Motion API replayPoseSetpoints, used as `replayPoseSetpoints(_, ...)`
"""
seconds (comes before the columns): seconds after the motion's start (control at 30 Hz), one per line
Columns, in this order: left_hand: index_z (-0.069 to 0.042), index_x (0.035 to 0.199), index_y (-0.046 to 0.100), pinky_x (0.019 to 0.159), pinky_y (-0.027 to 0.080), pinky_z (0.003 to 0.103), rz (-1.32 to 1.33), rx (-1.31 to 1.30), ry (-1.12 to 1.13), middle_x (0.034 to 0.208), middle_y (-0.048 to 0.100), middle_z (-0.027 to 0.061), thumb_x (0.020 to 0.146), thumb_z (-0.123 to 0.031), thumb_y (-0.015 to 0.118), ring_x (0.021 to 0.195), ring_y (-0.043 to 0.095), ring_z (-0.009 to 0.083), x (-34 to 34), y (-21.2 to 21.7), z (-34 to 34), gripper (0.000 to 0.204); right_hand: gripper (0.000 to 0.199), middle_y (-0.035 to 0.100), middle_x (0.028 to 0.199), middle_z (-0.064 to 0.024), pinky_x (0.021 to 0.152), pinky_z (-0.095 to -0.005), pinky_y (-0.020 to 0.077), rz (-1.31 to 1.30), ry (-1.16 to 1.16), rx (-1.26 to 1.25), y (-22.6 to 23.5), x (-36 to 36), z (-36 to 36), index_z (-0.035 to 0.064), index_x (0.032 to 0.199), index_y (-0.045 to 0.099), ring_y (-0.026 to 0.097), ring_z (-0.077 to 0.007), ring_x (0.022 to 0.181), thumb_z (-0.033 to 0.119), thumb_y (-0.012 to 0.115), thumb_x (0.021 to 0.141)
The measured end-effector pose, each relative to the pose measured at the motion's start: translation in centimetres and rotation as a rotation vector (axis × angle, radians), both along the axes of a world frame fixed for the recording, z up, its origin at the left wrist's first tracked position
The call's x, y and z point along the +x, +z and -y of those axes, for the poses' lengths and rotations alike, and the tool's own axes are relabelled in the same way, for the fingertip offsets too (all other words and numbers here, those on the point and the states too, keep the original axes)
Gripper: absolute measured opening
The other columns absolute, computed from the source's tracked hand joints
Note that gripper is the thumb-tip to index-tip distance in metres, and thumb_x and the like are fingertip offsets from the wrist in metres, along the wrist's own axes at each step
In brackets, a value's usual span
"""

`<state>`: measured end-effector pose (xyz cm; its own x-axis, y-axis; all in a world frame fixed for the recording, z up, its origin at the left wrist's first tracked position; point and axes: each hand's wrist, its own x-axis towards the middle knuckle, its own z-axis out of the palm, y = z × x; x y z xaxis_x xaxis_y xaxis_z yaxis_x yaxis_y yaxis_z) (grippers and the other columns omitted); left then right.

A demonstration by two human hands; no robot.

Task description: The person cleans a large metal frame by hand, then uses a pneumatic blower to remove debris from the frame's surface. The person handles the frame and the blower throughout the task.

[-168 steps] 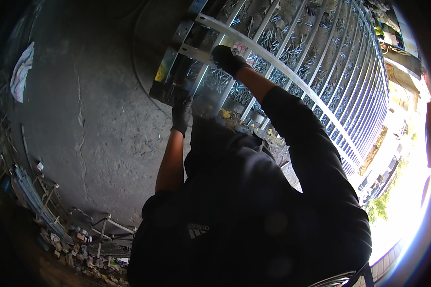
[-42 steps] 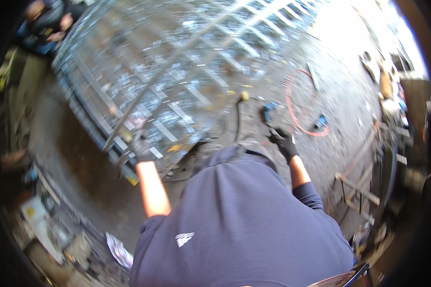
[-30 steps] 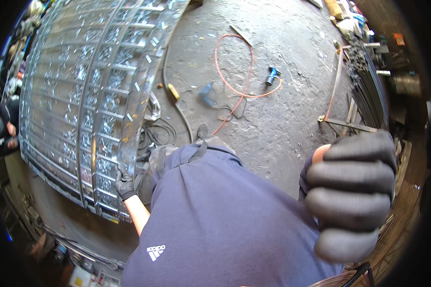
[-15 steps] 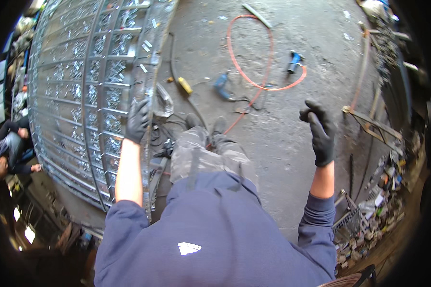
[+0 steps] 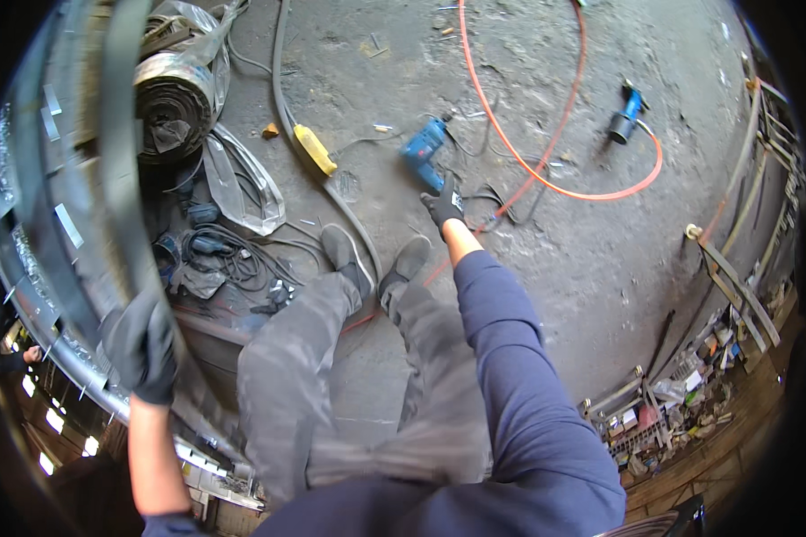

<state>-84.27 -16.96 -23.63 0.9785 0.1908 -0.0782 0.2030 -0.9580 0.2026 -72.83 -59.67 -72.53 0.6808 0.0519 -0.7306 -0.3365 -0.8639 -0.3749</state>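
My right hand (image 5: 443, 208), in a dark work glove, reaches down to the handle end of a blue power drill (image 5: 424, 143) lying on the floor. Its thumb and fingers are apart near the handle; whether they touch it is unclear. My left hand (image 5: 141, 349), gloved too, is at the edge of a raised metal frame (image 5: 125, 170) on the left. Motion smears its fingers, so its grip cannot be made out. Below the frame, power tools and coiled cables (image 5: 233, 255) lie together.
A yellow cable connector (image 5: 313, 150) lies on a thick grey cable. An orange hose (image 5: 546, 183) loops to a blue air tool (image 5: 629, 115). A large roll of material (image 5: 175, 107) stands by the frame. Scrap (image 5: 690, 385) is heaped at right. Another person's hand (image 5: 32, 354) shows far left.
My view has tipped down and closer to the floor as I lean forward. My right hand has come down and inward to the drill. My left hand has stayed near the frame.
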Motion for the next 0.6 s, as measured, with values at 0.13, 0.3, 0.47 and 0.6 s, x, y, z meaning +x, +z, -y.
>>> replayPoseSetpoints(0.13,0.002,0.108,0.071,0.081,0.051,0.047,-0.105,0.034,-0.005,0.093,0.068,0.0193,0.097,-0.014,0.064,0.082,0.062,0.0361,-1.7,2.5,-0.8,0.021,0.105,0.046,0.156,-0.0245,0.122,-0.0435,0.0341,0.115,-0.153,-0.187,-7.8,-0.1,-6.7,0.0042,0.162,0.025,0.043,-0.0397,0.146,0.031,0.083,0.079)
replayPoseSetpoints(0.3,0.002,0.108,0.068,0.081,0.051,0.045,-0.201,-0.07,-0.065,0.092,0.066,0.0162,0.098,-0.015,0.063,0.085,0.061,0.0341,-0.4,3.7,-0.6,0.021,0.061,0.067,0.126,-0.0237,0.095,-0.048,0.0536,0.123,0.092,-0.333,-8.9,1.0,-7.6,0.0034,0.135,0.058,0.066,-0.0392,0.111,0.028,0.077,0.082)
replayPoseSetpoints(0.47,-0.004,0.109,0.075,0.073,0.052,0.043,-0.06,-0.131,-0.116,0.096,0.072,0.0149,0.079,-0.01,0.076,0.083,0.069,0.0354,1.1,1.3,-0.1,0.03,0.055,0.069,0.122,-0.0249,0.094,-0.047,0.056,-0.027,0.333,-0.377,1.3,3.2,-6.0,0.0029,0.13,0.063,0.069,-0.0412,0.112,0.026,0.07,0.081)
replayPoseSetpoints(0.6,-0.002,0.109,0.072,0.073,0.056,0.044,0.152,-0.066,-0.388,0.107,0.072,0.0133,0.082,-0.004,0.078,0.088,0.071,0.0329,1.5,-1.2,-0.6,0.028,0.061,0.072,0.098,-0.0215,0.065,-0.0442,0.0599,-0.197,0.253,-0.175,17.0,3.6,-4.5,-0.0001,0.131,0.057,0.073,-0.0325,0.08,0.023,0.073,0.077)
